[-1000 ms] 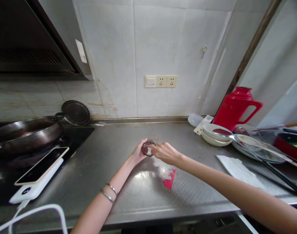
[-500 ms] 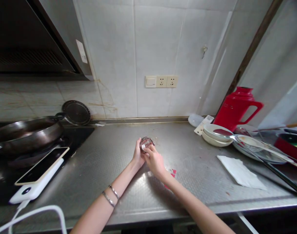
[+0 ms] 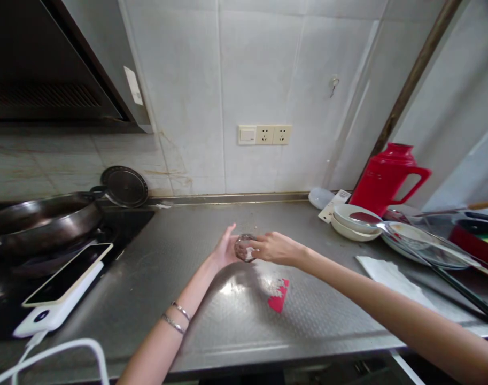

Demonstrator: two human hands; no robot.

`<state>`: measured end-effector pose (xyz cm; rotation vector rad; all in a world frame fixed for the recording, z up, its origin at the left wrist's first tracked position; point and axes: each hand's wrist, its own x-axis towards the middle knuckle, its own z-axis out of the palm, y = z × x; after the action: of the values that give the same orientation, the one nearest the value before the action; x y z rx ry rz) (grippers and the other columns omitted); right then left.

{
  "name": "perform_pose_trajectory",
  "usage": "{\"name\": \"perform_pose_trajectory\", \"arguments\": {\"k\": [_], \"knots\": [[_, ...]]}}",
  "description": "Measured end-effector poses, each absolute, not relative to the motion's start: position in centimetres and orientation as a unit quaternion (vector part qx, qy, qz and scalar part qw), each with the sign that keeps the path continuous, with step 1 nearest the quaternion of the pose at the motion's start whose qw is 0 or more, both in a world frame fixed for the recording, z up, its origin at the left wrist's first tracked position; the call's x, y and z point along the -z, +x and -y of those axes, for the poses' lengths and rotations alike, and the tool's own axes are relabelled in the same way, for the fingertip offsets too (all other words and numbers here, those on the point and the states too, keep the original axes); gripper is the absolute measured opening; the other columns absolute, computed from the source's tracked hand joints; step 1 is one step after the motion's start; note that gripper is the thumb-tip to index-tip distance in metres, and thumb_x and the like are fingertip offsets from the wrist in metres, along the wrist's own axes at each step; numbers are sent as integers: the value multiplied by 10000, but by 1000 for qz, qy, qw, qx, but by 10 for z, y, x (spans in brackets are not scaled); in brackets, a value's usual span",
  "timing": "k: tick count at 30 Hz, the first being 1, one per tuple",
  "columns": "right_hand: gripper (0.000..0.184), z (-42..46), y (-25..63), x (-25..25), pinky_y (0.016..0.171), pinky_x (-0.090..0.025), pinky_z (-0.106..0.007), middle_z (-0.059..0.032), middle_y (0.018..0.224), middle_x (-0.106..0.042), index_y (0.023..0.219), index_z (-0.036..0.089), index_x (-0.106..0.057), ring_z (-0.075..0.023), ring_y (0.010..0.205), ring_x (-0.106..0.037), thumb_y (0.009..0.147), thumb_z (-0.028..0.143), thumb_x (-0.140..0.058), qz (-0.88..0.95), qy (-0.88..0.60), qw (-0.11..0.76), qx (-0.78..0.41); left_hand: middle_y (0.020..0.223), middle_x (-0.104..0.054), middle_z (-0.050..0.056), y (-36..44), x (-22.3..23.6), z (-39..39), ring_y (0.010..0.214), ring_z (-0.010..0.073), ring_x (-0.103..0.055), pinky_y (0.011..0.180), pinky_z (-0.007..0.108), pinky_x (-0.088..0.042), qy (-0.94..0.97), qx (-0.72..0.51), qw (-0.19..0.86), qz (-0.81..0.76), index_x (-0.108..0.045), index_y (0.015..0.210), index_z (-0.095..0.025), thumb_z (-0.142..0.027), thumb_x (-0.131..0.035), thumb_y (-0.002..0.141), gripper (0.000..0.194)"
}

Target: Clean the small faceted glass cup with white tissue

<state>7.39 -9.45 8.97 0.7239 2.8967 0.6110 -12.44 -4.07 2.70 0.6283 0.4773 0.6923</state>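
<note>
Above the metal counter is a small, round, clear glass vessel (image 3: pixel 244 248) with dark reflections; its exact kind is hard to make out. My left hand (image 3: pixel 226 250) cups it from the left, thumb raised away, with its other fingers partly hidden behind the glass. From the right, my right hand (image 3: pixel 273 248) closes its fingers on the vessel's side. A small white patch, perhaps tissue, shows at the right fingertips. Below my right forearm, a torn-edged red piece (image 3: pixel 278 298) lies flat on the counter.
At left, a pan (image 3: pixel 43 219) stands on the stove beside a phone (image 3: pixel 69 272) and a white power bank (image 3: pixel 55 310) with a cable. At right are a red thermos (image 3: pixel 382 179), stacked bowls (image 3: pixel 356 232), a paper napkin (image 3: pixel 392 278) and dark chopsticks (image 3: pixel 464 291).
My right hand has swung from over the vessel's opening to its right side, its forearm now further right. The left thumb has lifted off the vessel. More of the red piece shows.
</note>
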Motion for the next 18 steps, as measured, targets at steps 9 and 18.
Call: {"name": "perform_pose_trajectory", "arguments": {"k": [9,18], "knots": [[228,105,56,-82,627,-492,-287,-99,1064,-615,898,162,-671,-222,942,-559,897,67,-463,-897,357,60,-252,617,-672,44,-99,-22,52,511,146,-601,585,298,-500,298,-421,796,-316,-652,772,-139,-358,-591,846,239],[356,116,25,-57,587,-492,-262,-87,1240,-563,1172,231,-593,-188,808,-667,864,118,-455,-822,560,-52,-90,670,-704,38,-94,-24,54,536,129,-617,560,239,-469,212,-539,759,-298,-685,797,-123,-352,-505,894,308]]}}
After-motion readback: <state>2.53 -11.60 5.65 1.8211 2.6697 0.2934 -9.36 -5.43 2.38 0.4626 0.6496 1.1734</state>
